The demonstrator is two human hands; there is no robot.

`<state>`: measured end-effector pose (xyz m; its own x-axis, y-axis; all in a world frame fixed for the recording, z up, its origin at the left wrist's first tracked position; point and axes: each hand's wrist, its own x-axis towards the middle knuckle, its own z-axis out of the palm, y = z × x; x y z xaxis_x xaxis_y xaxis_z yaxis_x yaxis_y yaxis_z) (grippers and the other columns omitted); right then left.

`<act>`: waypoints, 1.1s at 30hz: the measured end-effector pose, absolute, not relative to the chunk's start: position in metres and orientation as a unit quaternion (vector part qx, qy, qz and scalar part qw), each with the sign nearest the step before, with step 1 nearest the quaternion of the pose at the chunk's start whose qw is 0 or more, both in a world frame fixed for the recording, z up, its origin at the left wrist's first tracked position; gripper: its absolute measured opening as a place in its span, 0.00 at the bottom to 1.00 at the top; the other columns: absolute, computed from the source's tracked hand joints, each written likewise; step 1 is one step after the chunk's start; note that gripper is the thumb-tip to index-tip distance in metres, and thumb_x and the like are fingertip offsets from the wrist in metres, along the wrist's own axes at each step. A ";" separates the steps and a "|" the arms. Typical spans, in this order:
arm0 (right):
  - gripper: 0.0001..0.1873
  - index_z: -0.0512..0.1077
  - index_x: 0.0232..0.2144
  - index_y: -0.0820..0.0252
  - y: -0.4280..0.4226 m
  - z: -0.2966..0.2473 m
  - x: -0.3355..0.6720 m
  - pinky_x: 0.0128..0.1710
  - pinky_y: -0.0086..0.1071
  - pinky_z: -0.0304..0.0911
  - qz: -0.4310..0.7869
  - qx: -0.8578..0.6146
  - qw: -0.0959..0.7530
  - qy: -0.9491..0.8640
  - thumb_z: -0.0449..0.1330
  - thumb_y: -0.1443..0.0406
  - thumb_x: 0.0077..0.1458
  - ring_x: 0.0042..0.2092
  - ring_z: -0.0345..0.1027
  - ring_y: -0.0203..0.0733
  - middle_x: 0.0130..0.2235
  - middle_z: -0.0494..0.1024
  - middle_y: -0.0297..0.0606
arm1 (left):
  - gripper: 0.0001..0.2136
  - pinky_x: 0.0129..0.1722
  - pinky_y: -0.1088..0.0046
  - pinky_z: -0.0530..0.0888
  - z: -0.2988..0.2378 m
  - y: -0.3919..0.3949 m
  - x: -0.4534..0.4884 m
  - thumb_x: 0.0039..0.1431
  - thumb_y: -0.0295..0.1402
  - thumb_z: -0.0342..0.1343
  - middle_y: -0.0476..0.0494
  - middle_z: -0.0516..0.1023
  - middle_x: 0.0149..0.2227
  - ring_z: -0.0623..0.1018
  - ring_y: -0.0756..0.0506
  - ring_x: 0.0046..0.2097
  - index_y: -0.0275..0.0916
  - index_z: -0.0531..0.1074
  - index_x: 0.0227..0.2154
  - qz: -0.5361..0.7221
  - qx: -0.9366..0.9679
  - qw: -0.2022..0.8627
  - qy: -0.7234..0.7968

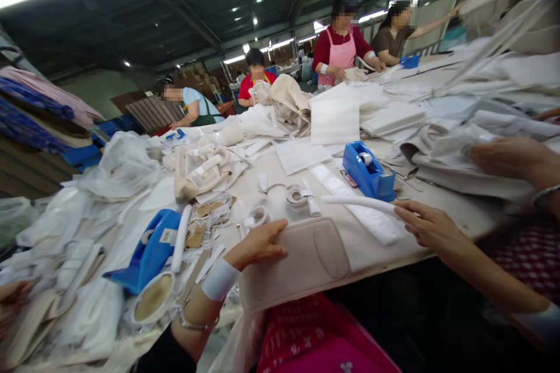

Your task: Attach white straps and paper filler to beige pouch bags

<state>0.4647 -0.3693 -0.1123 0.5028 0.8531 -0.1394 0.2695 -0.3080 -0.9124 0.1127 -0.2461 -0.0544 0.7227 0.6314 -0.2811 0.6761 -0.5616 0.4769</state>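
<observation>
A flat beige bag or panel (301,259) with rounded corners and an oval outline lies at the table's front edge in front of me. My left hand (258,245) is closed on its upper left edge, thumb across the near face, some fingers hidden behind. My right hand (422,224) pinches one end of a slightly curved white tube (361,202), whose free end points left above the table. Rolls of clear tape (296,195) lie just beyond the bag. A blue tape dispenser (368,172) stands behind the tube.
Another blue tape dispenser (151,250), a wide tape roll (153,298) and a pile of tags (210,218) are on the left. White sheets (335,113) and beige bags (203,172) cover the table (262,157). A neighbour's hand (511,157) works at right; several people stand across the table.
</observation>
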 end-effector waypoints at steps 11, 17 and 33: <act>0.26 0.70 0.32 0.62 -0.345 -0.115 0.433 0.18 0.24 0.35 0.516 -0.636 0.412 -0.401 0.61 0.45 0.43 0.19 0.42 0.26 0.19 0.52 0.23 | 0.27 0.64 0.58 0.55 -0.052 -0.252 0.111 0.48 0.29 0.60 0.41 0.61 0.65 0.62 0.38 0.63 0.41 0.67 0.55 0.013 0.889 0.289 0.354; 0.26 0.76 0.39 0.65 -0.303 -0.114 0.401 0.19 0.25 0.42 0.519 -0.550 0.353 -0.551 0.59 0.49 0.50 0.23 0.50 0.30 0.22 0.60 0.28 | 0.18 0.62 0.55 0.59 -0.054 -0.256 0.111 0.47 0.30 0.61 0.41 0.57 0.67 0.59 0.35 0.63 0.40 0.71 0.44 0.027 0.904 0.254 0.342; 0.11 0.77 0.33 0.64 -0.279 -0.108 0.417 0.21 0.26 0.56 0.414 -0.509 0.300 -0.692 0.58 0.65 0.48 0.27 0.64 0.35 0.30 0.72 0.36 | 0.18 0.57 0.61 0.62 -0.059 -0.256 0.110 0.44 0.31 0.59 0.45 0.72 0.48 0.67 0.37 0.53 0.43 0.69 0.41 0.009 0.884 0.245 0.397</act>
